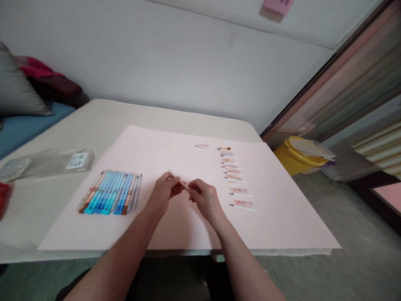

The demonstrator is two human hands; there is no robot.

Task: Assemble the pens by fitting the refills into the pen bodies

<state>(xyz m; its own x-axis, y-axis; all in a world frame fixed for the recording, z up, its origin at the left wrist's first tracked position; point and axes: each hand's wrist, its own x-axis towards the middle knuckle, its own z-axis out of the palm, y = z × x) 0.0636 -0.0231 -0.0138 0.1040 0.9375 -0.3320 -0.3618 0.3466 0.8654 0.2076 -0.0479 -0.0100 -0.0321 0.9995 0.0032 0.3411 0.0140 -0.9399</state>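
Above the middle of the pink sheet, my left hand (168,189) is closed around a slim pale pen (176,175) that slants down to the right. The fingers of my right hand (203,196) pinch its lower right end; the fingertips cover what lies there. Left of my hands is a row of pens (109,192) lying side by side, mostly blue with some brown and clear ones. To the right, a column of thin white refills with dark tips (242,206) lies beside small printed pieces. One clear, pinkish piece with a dark tip (204,146) sits apart farther back.
The pink sheet (175,144) covers much of the pale table (103,110). A clear plastic bag with a white label (78,161) lies at the left, near a red object (4,196). A yellow bucket (290,156) stands beyond the table's right edge. The wall (175,62) is behind.
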